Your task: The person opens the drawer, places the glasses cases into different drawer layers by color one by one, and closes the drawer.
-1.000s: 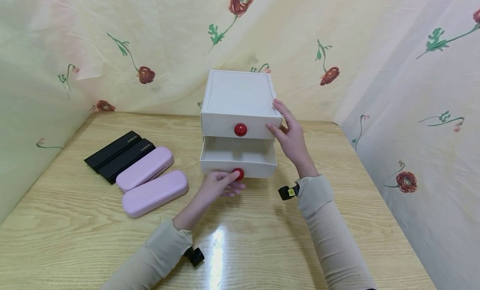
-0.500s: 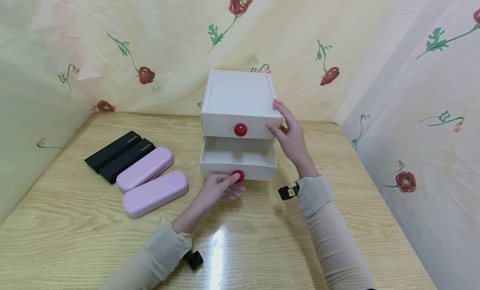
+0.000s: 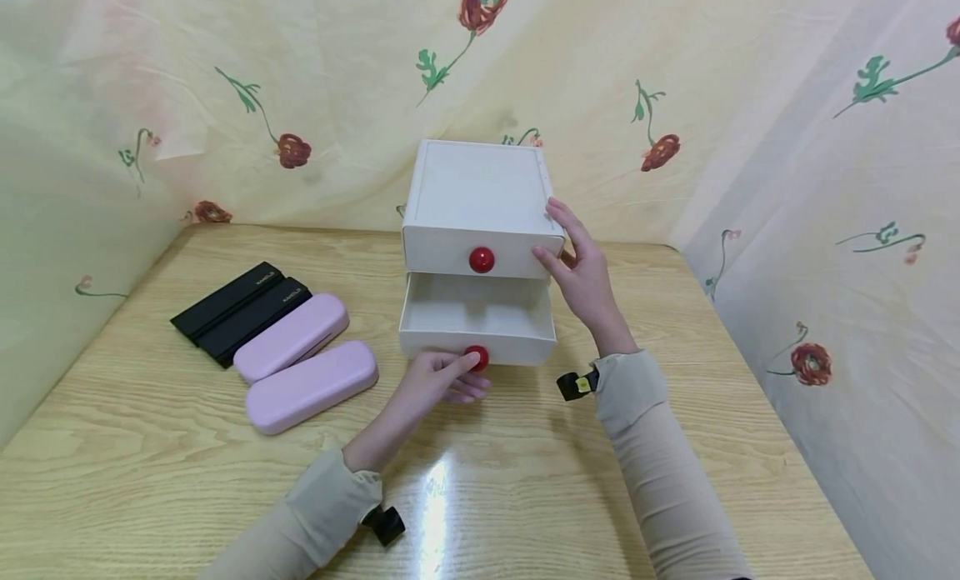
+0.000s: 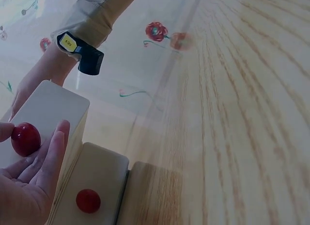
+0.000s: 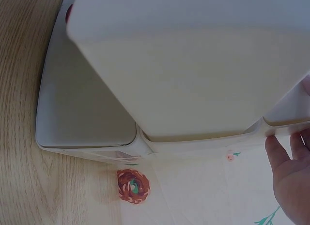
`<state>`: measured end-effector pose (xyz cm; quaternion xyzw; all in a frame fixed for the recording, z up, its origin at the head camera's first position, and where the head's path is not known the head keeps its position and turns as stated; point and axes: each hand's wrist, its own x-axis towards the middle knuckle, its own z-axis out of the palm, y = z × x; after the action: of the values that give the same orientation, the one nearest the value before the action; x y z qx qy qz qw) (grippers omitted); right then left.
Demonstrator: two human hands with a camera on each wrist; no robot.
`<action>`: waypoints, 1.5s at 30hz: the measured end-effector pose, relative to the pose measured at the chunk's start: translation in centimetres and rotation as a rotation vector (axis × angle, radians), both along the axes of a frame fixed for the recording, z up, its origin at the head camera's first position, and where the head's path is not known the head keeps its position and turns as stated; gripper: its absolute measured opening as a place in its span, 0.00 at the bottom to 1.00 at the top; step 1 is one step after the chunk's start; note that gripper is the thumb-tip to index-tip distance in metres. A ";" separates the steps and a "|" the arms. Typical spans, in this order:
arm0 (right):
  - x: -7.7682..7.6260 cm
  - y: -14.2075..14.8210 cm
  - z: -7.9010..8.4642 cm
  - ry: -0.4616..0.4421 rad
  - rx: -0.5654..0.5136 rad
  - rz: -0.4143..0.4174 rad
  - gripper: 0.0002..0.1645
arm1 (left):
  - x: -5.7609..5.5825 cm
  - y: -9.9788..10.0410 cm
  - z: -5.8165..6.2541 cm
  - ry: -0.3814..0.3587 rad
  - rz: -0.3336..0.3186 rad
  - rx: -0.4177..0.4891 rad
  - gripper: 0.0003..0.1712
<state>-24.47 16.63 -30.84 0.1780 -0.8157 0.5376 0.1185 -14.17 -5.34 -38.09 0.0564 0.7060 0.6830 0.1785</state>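
A white drawer cabinet (image 3: 480,184) with red knobs stands at the back middle of the table. Its middle drawer (image 3: 517,349) is pulled out, with a bare inside. My left hand (image 3: 429,382) pinches that drawer's red knob (image 3: 477,357) between thumb and fingers. On the cabinet's upper right front corner, my right hand (image 3: 585,280) holds with its thumb on the front and fingers on the top and side edge. The top drawer (image 3: 442,251) is closed. Beneath the pulled-out one, a closed bottom drawer (image 4: 107,169) shows in the left wrist view; the head view hides it.
Left of the cabinet on the wooden table (image 3: 525,480) lie two pink hard cases (image 3: 311,388) and two flat black cases (image 3: 251,313), side by side. A flower-patterned cloth (image 3: 337,88) hangs behind the table and along its sides.
The middle drawer has slid a little farther out toward me, with my left hand on its knob. My right hand has stayed on the cabinet's corner.
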 end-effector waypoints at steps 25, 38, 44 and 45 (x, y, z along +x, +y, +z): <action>-0.4 -0.1 0.1 -0.022 -0.003 0.004 0.35 | 0.8 -0.1 0.1 -0.011 -0.015 0.027 0.26; 0.0 -0.1 0.0 0.009 -0.009 0.007 0.36 | 1.2 -0.2 -0.2 -0.012 -0.022 0.028 0.27; 0.1 -0.1 0.1 0.010 -0.003 0.004 0.36 | 1.5 -0.1 -0.2 -0.010 -0.023 0.016 0.25; 0.1 -0.1 0.1 0.009 -0.003 0.003 0.36 | 1.5 -0.1 -0.2 -0.009 -0.024 0.017 0.25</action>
<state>-24.40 16.56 -30.79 0.1817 -0.8140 0.5381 0.1216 -12.64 -5.43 -38.30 0.0636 0.6985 0.6872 0.1894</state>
